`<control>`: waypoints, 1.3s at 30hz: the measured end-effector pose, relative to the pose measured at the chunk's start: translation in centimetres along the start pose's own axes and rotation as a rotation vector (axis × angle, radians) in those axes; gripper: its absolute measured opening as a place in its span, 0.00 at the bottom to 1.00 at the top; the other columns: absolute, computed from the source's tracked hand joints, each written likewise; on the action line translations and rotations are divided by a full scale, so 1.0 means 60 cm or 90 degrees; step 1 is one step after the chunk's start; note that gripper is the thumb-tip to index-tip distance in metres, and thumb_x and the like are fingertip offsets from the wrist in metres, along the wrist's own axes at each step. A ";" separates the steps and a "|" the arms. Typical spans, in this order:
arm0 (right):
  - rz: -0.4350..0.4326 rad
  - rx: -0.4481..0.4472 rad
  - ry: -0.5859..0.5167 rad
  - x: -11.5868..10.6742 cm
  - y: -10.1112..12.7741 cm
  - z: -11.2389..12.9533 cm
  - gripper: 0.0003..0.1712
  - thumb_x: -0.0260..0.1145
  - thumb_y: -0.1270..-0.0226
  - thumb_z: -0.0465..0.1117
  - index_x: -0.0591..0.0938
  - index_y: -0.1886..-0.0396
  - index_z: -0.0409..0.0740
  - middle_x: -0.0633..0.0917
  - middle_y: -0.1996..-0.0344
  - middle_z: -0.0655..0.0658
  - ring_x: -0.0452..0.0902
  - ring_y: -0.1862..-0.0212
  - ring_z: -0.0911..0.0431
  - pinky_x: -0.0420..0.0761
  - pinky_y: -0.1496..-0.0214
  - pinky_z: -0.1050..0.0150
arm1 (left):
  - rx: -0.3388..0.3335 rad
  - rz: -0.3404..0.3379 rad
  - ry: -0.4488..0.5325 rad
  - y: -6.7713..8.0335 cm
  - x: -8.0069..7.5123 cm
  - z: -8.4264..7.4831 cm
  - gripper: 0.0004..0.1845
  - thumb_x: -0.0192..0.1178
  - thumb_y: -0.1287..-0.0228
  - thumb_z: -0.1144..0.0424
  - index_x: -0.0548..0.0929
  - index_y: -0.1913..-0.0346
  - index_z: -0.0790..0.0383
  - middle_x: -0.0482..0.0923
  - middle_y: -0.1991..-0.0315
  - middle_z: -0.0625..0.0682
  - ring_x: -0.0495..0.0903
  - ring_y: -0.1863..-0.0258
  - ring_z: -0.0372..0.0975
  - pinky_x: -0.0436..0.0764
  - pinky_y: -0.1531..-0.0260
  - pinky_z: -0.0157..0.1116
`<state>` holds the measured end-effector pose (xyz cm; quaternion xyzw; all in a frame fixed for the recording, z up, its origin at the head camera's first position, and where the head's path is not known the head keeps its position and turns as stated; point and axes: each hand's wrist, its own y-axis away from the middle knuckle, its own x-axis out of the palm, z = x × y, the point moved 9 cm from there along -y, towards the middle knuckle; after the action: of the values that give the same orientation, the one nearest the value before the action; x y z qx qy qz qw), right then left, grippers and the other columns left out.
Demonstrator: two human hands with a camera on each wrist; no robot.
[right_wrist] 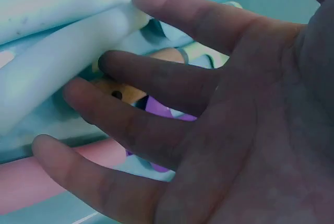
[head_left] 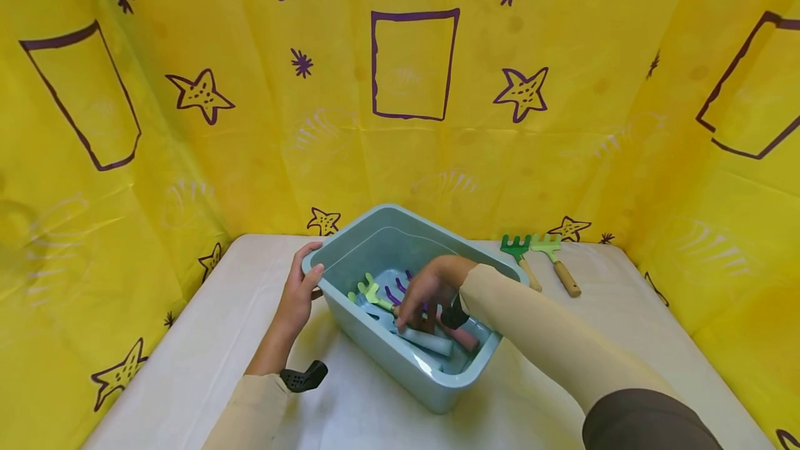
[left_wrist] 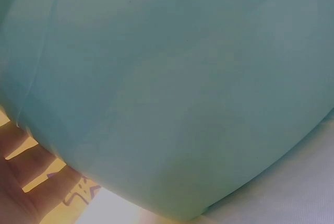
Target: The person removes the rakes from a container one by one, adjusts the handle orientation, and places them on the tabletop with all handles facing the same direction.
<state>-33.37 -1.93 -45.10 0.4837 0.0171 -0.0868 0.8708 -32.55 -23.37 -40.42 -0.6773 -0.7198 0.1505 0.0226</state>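
At the left corner of a blue-grey bin [head_left: 369, 248], the left hand [head_left: 296, 301] grips the rim. Inside the bin lie a lime-green fork [head_left: 373, 292], a pale-blue handle [head_left: 431, 341] and a pink handle [head_left: 464, 337]; the right hand [head_left: 431, 289] is over them, fingers spread and extended. To the right, a dark-green rake [head_left: 516, 248] and a light-green rake [head_left: 565, 278] lie on the white surface [head_left: 615, 297].

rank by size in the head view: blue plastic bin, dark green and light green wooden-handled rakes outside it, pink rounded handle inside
Blue plastic bin
Dark green rake and light green rake: too alike to rank
Pink handle, visible part only
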 end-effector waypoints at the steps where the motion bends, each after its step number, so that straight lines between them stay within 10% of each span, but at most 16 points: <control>1: -0.002 0.007 0.012 0.001 -0.001 -0.001 0.26 0.66 0.36 0.50 0.79 0.51 0.31 0.78 0.62 0.38 0.74 0.52 0.42 0.71 0.43 0.46 | -0.001 0.000 0.001 0.001 0.000 0.000 0.24 0.44 0.24 0.52 0.58 0.29 0.44 0.61 0.31 0.55 0.66 0.37 0.57 0.67 0.45 0.64; 11: -0.034 0.037 0.135 0.001 -0.003 -0.006 0.29 0.67 0.38 0.51 0.78 0.50 0.29 0.80 0.52 0.38 0.75 0.46 0.41 0.73 0.47 0.51 | 0.006 0.003 0.006 0.002 0.003 -0.004 0.25 0.44 0.25 0.52 0.58 0.28 0.45 0.61 0.31 0.56 0.66 0.37 0.57 0.67 0.45 0.64; 18: -0.035 0.031 0.203 0.004 -0.005 -0.004 0.23 0.66 0.37 0.52 0.77 0.67 0.34 0.77 0.63 0.42 0.74 0.54 0.47 0.71 0.49 0.53 | -0.008 0.004 0.004 0.000 0.006 0.003 0.25 0.44 0.25 0.51 0.57 0.29 0.44 0.61 0.31 0.55 0.66 0.37 0.57 0.66 0.45 0.64; 26: -0.031 0.005 0.022 0.001 0.002 0.005 0.17 0.69 0.39 0.44 0.82 0.56 0.36 0.76 0.51 0.42 0.77 0.56 0.42 0.76 0.45 0.50 | -0.016 0.019 0.007 0.021 0.014 -0.061 0.26 0.41 0.24 0.61 0.55 0.27 0.58 0.58 0.30 0.63 0.64 0.36 0.61 0.66 0.44 0.64; 33: 0.041 -0.063 0.031 0.011 0.005 0.017 0.18 0.62 0.34 0.42 0.82 0.50 0.34 0.76 0.61 0.41 0.73 0.60 0.47 0.78 0.52 0.53 | -0.015 0.017 0.009 0.012 0.010 -0.033 0.26 0.41 0.24 0.58 0.55 0.27 0.53 0.58 0.30 0.61 0.64 0.36 0.59 0.65 0.44 0.64; 39: -0.009 -0.092 0.086 -0.010 0.010 0.022 0.22 0.63 0.35 0.42 0.80 0.42 0.40 0.81 0.55 0.39 0.76 0.58 0.48 0.77 0.49 0.52 | -0.013 0.002 -0.001 0.003 0.004 -0.003 0.25 0.43 0.25 0.53 0.57 0.28 0.45 0.60 0.30 0.55 0.66 0.37 0.56 0.67 0.44 0.63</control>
<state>-33.96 -2.64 -43.83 0.4244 0.0853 -0.0585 0.8995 -32.36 -23.10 -40.32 -0.6788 -0.7200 0.1436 0.0149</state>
